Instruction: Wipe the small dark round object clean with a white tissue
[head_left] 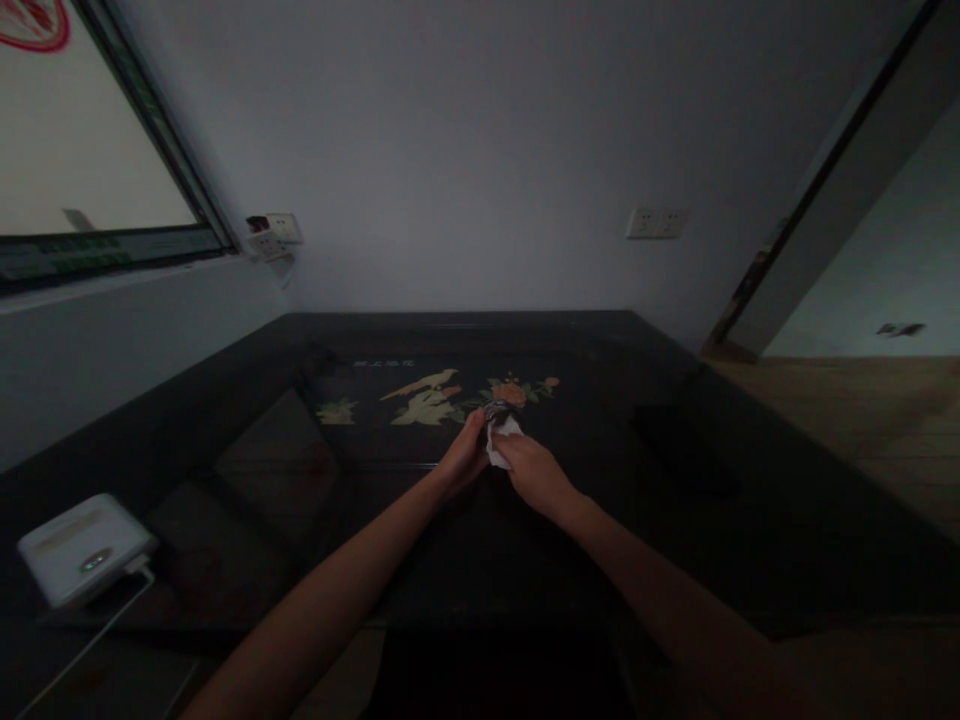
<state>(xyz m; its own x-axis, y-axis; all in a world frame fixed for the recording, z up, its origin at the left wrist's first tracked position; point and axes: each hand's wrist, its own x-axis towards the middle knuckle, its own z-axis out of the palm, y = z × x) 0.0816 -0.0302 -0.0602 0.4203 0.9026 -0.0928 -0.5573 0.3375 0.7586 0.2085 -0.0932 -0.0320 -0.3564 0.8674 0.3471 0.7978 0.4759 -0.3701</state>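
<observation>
My left hand (466, 452) and my right hand (531, 465) meet above the middle of the dark table. Pinched in my right fingers is a crumpled white tissue (498, 455), pressed against a small dark, shiny object (501, 408). The fingers of my left hand are closed on that object from its left side. Its kind cannot be made out in the dim light. Just beyond my hands, the tabletop carries a picture of a bird and orange flowers (510, 393).
A white box-shaped device (86, 550) with a white cable (90, 640) sits at the table's (540, 560) left. A flat dark item (682, 450) lies to the right. Sockets (655, 223) are on the back wall; a window (105, 130) is at left, a doorway at right.
</observation>
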